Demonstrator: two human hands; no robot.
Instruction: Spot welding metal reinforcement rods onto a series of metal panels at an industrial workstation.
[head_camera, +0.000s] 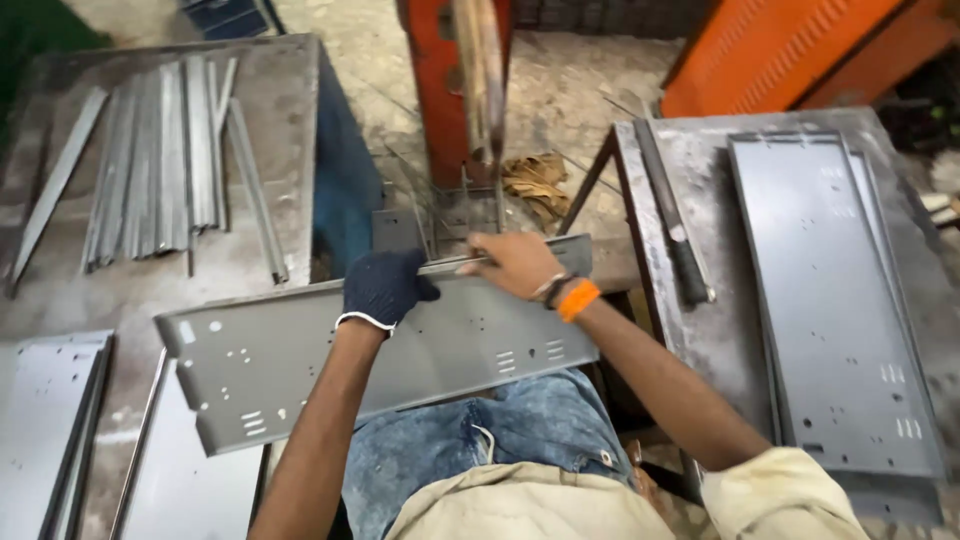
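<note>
A matt grey sheet-metal panel (380, 360), smooth and punched, is gripped by the left hand (383, 288) in a dark knitted cloth glove. At upper left, dull bare metal strips (160, 160) are laid on a scuffed, rough steel table (270, 110).

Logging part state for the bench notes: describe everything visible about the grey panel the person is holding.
The grey sheet-metal panel is long and rectangular, with folded lips along its edges and punched round holes and short slots near both ends. The finish looks matte and unmarked. It lies across the person's lap, tilted so the left end sits lower and nearer. The gloved left hand grips the far edge; the bare right hand presses a thin metal strip along that edge. Its left end overlaps a pale sheet below.
</note>
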